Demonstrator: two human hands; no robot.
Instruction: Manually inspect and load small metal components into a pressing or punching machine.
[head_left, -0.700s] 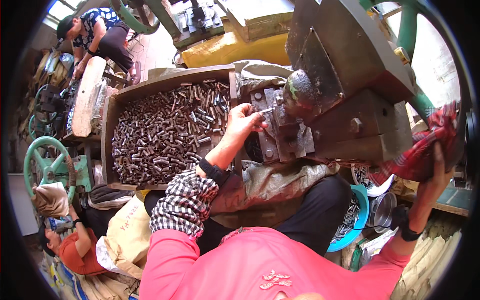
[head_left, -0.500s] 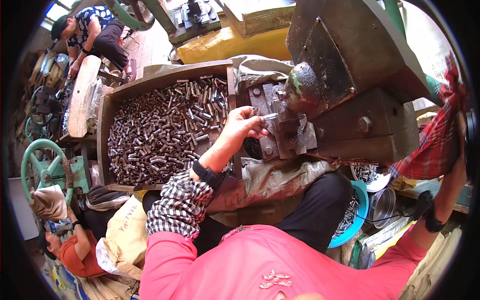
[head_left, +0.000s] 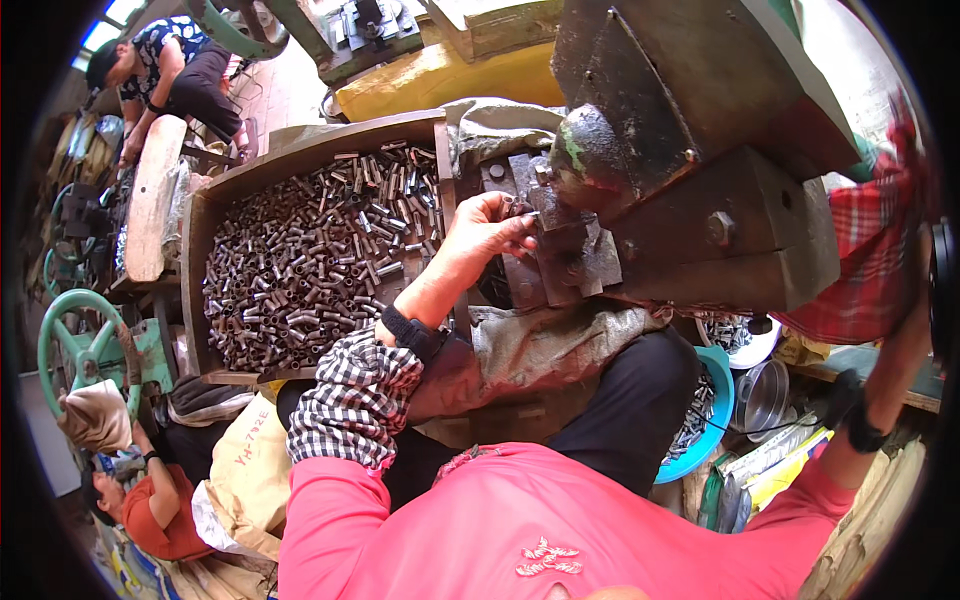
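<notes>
My left hand (head_left: 490,232) has thumb and fingers pinched on a small metal tube (head_left: 533,214), whose shiny end just shows. The hand is at the edge of a dark steel die block (head_left: 575,262), beneath the rounded, worn head (head_left: 597,155) of a press. A wooden tray (head_left: 198,285) full of short metal tubes (head_left: 300,260) is beside my left wrist. My right forearm (head_left: 895,365) reaches up at the far right to a red checked cloth (head_left: 850,265). The right hand's fingers are hidden by blur and the dark rim.
A blue basin (head_left: 718,440) and a white bowl (head_left: 760,348) hold metal pieces to the right of my knee, near a clear round container (head_left: 765,395). Grey sacking (head_left: 540,345) drapes below the die. Two people (head_left: 165,75) (head_left: 165,515) sit at the left, near a green handwheel (head_left: 90,345).
The tube's bright end shows less beyond my left fingertips. The checked cloth and right forearm have shifted and the cloth is blurred. The whole view has moved slightly.
</notes>
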